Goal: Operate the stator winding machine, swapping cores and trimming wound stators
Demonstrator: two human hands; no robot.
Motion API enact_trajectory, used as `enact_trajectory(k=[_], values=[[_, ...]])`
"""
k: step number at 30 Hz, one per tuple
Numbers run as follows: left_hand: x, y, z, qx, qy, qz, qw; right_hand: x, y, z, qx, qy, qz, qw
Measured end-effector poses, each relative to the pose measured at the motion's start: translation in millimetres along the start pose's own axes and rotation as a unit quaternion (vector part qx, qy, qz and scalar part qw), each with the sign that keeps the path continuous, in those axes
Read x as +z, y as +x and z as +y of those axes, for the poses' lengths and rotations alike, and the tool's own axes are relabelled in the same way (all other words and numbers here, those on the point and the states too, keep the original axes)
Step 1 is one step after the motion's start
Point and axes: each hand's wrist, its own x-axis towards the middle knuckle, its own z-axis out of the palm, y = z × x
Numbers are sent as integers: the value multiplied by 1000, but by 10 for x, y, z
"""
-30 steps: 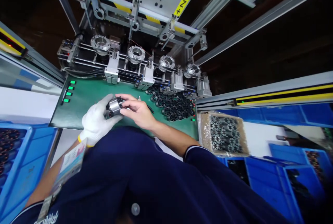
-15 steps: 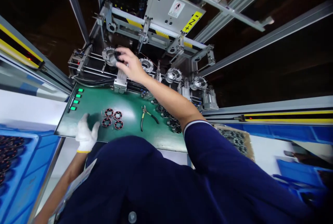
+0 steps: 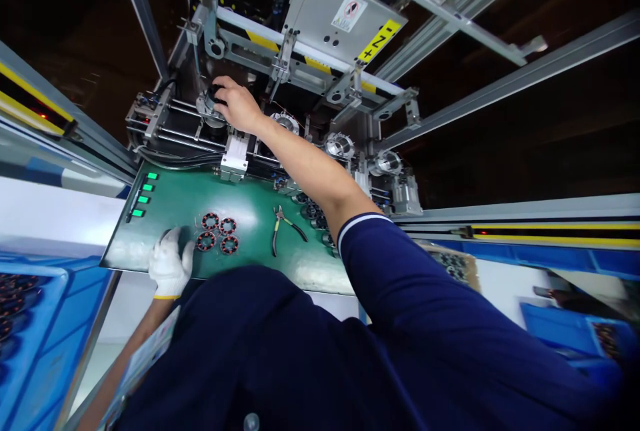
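My bare right hand [image 3: 237,105] reaches to the leftmost round metal fixture [image 3: 210,109] of the machine. Its fingers are closed on a dark ring-shaped part, which looks like a stator core [image 3: 216,92], at the top of that fixture; the hand hides most of the part. My left hand [image 3: 171,261], in a white glove, rests at the front left edge of the green table [image 3: 260,271] with thumb and fingers apart. Just to its right lie several wound stators [image 3: 206,241] with red and black windings. Nothing shows in that glove.
Cutting pliers [image 3: 280,227] lie mid-table, with several dark cores [image 3: 315,214] right of them. More round fixtures [image 3: 340,145] line the machine. Green-lit switches [image 3: 143,199] sit at the table's left. Blue bins [image 3: 75,297] stand left and right. Yellow-black sensor bars [image 3: 35,107] flank the frame.
My right hand has shifted slightly left and settled onto the leftmost fixture with the dark core. My left hand stays at the table edge, a little lower in view.
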Motion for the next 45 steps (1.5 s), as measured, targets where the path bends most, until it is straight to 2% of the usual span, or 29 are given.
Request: enact_trajectory(k=[4, 7, 10, 15, 18, 21, 24, 27, 30, 33, 35, 38, 39, 41, 43, 45], values=[[21, -15, -37, 17, 14, 5, 1000, -2, 111, -53, 29, 1, -3, 1000], [26, -15, -51, 25, 11, 5, 1000, -37, 123, -133, 49, -23, -34, 998], [32, -11, -48, 25, 7, 13, 1000, -101, 109, -209, 51, -62, -64, 995], [40, -9, -32, 11, -2, 15, 1000, -192, 94, -286, 51, -117, -68, 989], [37, -3, -22, 1, -13, 11, 1000, -200, -28, -303, 22, -119, -61, 991], [33, 5, -12, -5, -14, 7, 1000, -155, -230, -321, -8, -143, -29, 989], [41, 7, -13, -1, -4, 12, 1000, -94, -348, -339, -7, -164, -37, 986], [62, 14, -33, 10, 1, 26, 1000, -88, -331, -362, 2, -147, -63, 987], [67, 43, -62, 19, 8, 29, 999, -105, -426, -448, 4, -104, -25, 994], [30, 76, -86, 25, 12, 19, 999, 25, -948, -641, -3, -48, 56, 997], [-13, 91, -93, 31, 9, -2, 999, 228, -1539, -804, -29, 1, 72, 997], [-88, 116, -91, 28, -1, -29, 999, 583, -2528, -980, -47, 82, 52, 994], [-116, 129, -92, 20, -4, -35, 999, 672, -2830, -986, -22, 102, 55, 993], [-177, 165, -95, 0, -12, -48, 999, 758, -3352, -890, 70, 121, 82, 987], [-242, 215, -92, -20, -18, -61, 998, 719, -3759, -676, 194, 111, 127, 966], [-295, 274, -75, -40, -14, -63, 997, 604, -4057, -417, 309, 79, 163, 934]])
